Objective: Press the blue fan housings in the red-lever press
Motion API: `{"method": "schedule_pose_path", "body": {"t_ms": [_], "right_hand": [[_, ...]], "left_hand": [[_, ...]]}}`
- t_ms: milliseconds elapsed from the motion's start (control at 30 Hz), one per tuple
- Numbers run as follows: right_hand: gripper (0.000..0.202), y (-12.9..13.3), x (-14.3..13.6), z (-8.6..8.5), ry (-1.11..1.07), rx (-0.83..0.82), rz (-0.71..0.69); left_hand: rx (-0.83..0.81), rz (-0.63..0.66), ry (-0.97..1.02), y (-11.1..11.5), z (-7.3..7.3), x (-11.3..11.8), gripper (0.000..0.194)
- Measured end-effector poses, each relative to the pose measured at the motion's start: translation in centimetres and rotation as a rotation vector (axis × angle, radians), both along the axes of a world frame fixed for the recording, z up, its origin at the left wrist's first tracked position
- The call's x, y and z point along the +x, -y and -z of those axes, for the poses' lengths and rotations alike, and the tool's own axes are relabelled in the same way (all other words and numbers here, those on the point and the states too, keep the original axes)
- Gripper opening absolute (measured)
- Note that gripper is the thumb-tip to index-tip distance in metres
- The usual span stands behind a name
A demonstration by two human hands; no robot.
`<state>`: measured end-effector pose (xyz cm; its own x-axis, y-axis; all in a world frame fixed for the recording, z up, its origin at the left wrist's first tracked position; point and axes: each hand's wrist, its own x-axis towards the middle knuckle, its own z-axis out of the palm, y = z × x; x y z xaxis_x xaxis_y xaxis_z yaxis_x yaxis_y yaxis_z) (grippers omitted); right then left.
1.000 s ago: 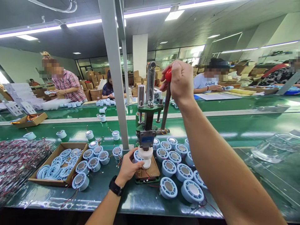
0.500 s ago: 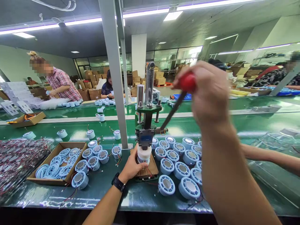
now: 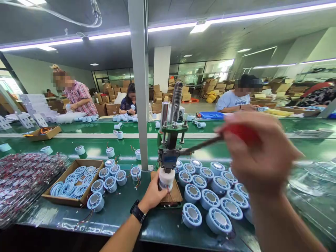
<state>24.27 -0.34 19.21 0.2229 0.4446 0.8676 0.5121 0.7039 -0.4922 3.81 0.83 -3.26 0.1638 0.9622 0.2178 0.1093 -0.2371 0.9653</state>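
- Two bare hands are at a hand press (image 3: 169, 157): the left hand (image 3: 153, 194) low at its base, the right hand (image 3: 265, 157) up at the lever (image 3: 203, 144).
- The round blue part (image 3: 166, 185) sits directly beneath the white press head (image 3: 167, 175), above the wooden plate (image 3: 172, 197); its axis looks upright, in line with the head.
- The left grip is closed around that part, from its left and near sides, the thumb across the near side. This is clearly the nearer hand to it.
- The right grip is wrapped over the red knob (image 3: 243, 134), blurred, well to the right of the part. From the press, the lever runs right and slightly upward to this knob.
- Where part and head meet, the fingers hide some of the edge, so I cannot tell how squarely they seat.
- More blue units (image 3: 192, 215) stand on the surface (image 3: 120, 218) to the right; the cardboard box (image 3: 64, 203) of rings lies to the left.
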Motion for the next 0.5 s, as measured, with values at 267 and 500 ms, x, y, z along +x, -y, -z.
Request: {"method": "schedule_pose_path", "body": {"t_ms": [267, 500], "right_hand": [[0.054, -4.4, -4.8, 3.4, -0.175, 0.007, -0.306], [0.080, -1.1, -11.0, 24.4, -0.160, -0.410, -0.045]], "left_hand": [[0.290, -0.584, -0.219, -3.2, -5.4, -12.4, 0.063], [0.258, -0.203, -0.709, -13.3, -9.1, -12.5, 0.032]]}}
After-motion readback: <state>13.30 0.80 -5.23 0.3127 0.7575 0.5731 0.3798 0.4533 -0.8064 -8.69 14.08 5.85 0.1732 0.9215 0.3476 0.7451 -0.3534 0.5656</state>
